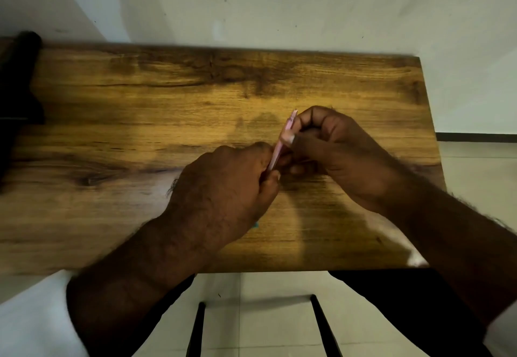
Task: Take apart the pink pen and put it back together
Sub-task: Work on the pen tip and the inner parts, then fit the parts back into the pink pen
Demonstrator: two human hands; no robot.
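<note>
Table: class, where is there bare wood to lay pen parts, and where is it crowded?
Bare: the wide left stretch of the table, between the dark object and the left hand; also the far strip along the wall. Crowded: centre-right, where it and the right hand hold the pen.

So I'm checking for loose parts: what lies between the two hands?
Only the pink pen, in the head view: the left hand grips its lower end, the right hand pinches its upper part. No loose parts show there.
</note>
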